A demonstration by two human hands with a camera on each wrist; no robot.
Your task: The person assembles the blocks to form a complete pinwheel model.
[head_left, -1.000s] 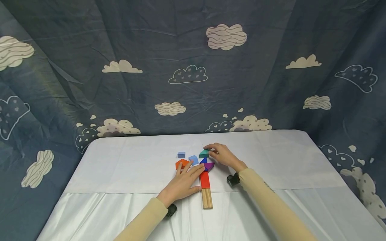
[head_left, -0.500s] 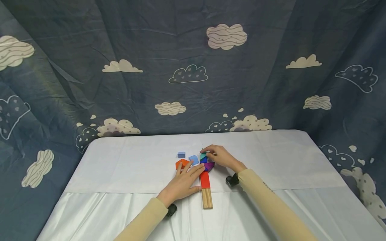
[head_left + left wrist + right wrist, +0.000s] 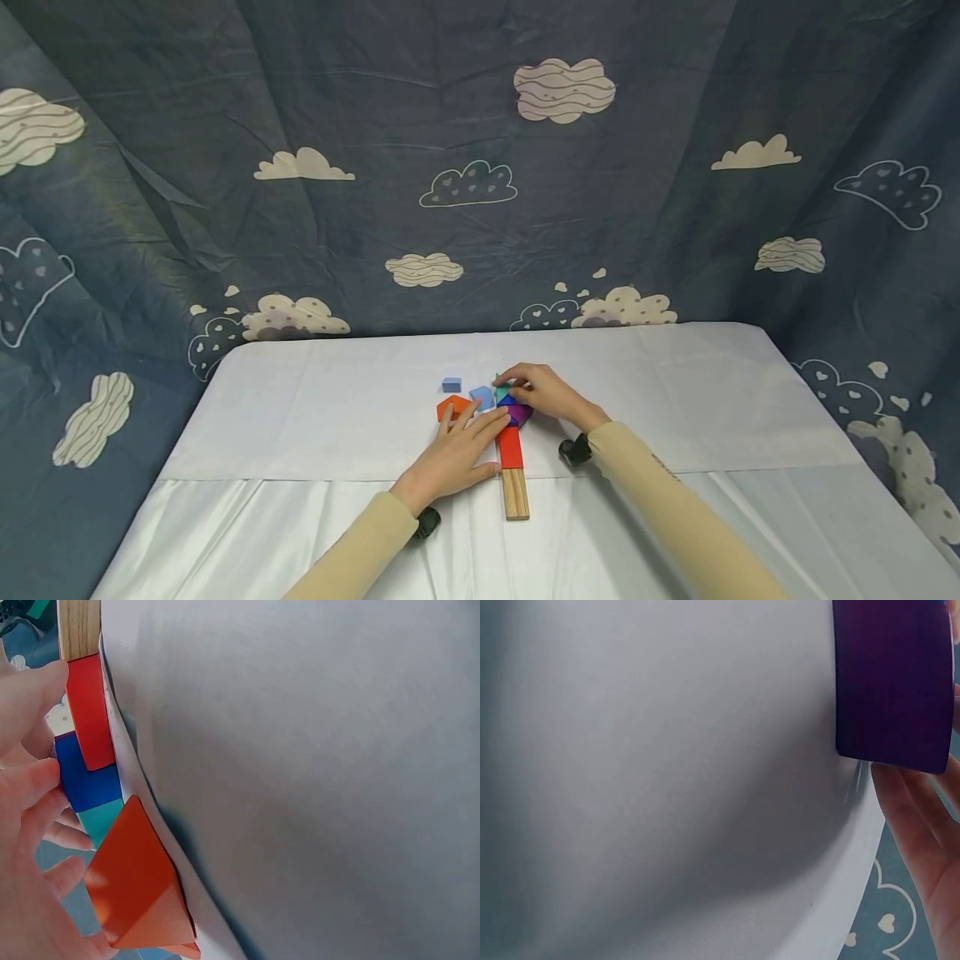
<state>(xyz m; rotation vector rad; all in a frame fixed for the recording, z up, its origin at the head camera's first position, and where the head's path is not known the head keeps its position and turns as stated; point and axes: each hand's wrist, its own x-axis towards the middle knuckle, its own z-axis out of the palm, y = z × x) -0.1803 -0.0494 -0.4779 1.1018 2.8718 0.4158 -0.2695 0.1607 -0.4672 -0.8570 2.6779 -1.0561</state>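
Observation:
In the head view a row of blocks runs away from me: a bare wood block [image 3: 515,496], a red block [image 3: 511,450], a purple block [image 3: 521,412], a blue block [image 3: 507,401] and a teal block [image 3: 501,390]. My right hand [image 3: 551,393] pinches the teal block at the far end, partly covering it. With fingers spread, my left hand [image 3: 453,458] lies left of the row, its fingertips at the purple block and near the orange block [image 3: 452,406]. The left wrist view shows the orange block large [image 3: 139,877]; the right wrist view shows the purple block's side [image 3: 892,682].
A light blue block [image 3: 482,397] lies between the orange block and the row. Farther back is a small blue block [image 3: 451,385]. The white cloth-covered table [image 3: 300,417] ends at a dark curtain [image 3: 465,233] printed with clouds.
My right hand has drawn the teal block left and slightly nearer, up against the blue block. The left hand has stayed in place.

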